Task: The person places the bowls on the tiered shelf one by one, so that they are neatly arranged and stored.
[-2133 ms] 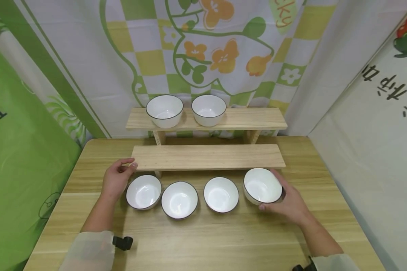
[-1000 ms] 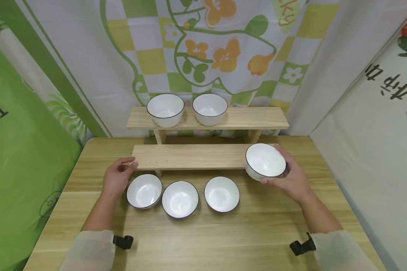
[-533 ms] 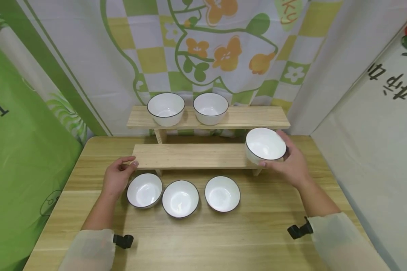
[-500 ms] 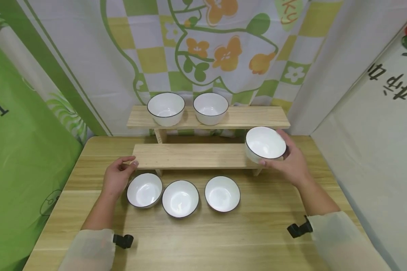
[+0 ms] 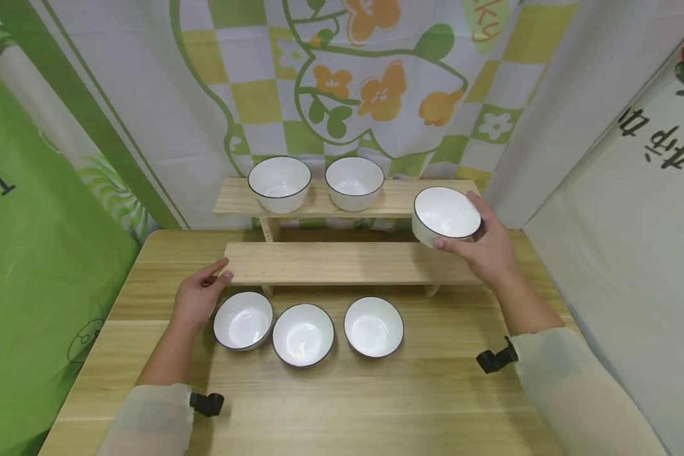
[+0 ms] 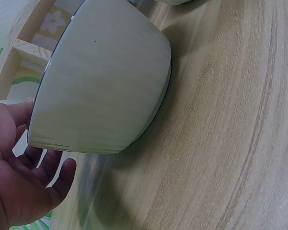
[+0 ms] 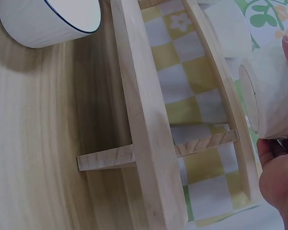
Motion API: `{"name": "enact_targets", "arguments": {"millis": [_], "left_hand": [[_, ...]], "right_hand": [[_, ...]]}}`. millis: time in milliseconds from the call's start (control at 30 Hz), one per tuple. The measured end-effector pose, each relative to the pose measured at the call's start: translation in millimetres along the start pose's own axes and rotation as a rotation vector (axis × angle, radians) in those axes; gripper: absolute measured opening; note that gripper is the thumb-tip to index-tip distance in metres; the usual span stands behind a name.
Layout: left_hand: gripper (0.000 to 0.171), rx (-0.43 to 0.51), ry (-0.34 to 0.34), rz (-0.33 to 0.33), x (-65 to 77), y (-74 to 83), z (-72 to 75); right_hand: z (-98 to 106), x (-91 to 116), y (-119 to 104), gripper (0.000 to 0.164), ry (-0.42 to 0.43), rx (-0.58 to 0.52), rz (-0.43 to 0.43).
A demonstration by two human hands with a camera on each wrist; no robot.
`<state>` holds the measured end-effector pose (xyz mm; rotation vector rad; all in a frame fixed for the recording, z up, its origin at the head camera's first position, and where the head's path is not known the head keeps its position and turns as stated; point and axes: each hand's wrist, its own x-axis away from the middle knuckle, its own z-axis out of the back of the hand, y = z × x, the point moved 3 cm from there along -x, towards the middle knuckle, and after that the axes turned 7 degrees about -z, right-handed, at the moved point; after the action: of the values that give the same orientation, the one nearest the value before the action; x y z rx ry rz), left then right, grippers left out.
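My right hand (image 5: 490, 247) grips a white dark-rimmed bowl (image 5: 447, 213) by its right side, thumb at the front. The bowl is tilted slightly, raised above the lower shelf (image 5: 342, 263) and in front of the right end of the upper shelf (image 5: 401, 196). In the right wrist view, the held bowl (image 7: 271, 93) shows its base. My left hand (image 5: 196, 297) touches the lower shelf's left end with thumb and index fingertips. In the left wrist view its other fingers (image 6: 62, 182) are loosely bent beside the nearest bowl (image 6: 105, 81), which hides the fingertips' contact.
Two matching bowls, a left one (image 5: 279, 183) and a right one (image 5: 354, 183), stand on the upper shelf. Along the table (image 5: 342, 411) before the rack are a left bowl (image 5: 243, 321), a middle bowl (image 5: 303, 335) and a right bowl (image 5: 373, 326). A patterned cloth (image 5: 342, 82) hangs behind.
My right hand has lifted the bowl from in front of the lower shelf, up and away to the upper shelf's height. My left hand has stayed at the shelf end, its index finger slightly straighter.
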<state>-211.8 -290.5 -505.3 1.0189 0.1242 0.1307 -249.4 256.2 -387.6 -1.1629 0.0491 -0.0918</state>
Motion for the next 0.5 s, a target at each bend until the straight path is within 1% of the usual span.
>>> {"name": "enact_targets", "arguments": {"millis": [133, 267, 400, 500], "left_hand": [[0.053, 0.003, -0.003, -0.003, 1.2, 1.1, 1.3], [0.053, 0.013, -0.001, -0.003, 1.4, 1.6, 1.0], [0.052, 0.02, -0.006, 0.011, 1.6, 2.1, 0.3], [0.052, 0.021, -0.007, 0.017, 1.5, 3.1, 1.0]], "right_hand": [[-3, -9, -6, 0.119, 0.023, 0.024, -0.02], [-7, -17, -9, 0.118, 0.046, 0.031, -0.009], [-10, -24, -9, 0.117, 0.064, 0.033, -0.017], [-12, -28, -11, 0.119, 0.076, 0.045, -0.03]]}}
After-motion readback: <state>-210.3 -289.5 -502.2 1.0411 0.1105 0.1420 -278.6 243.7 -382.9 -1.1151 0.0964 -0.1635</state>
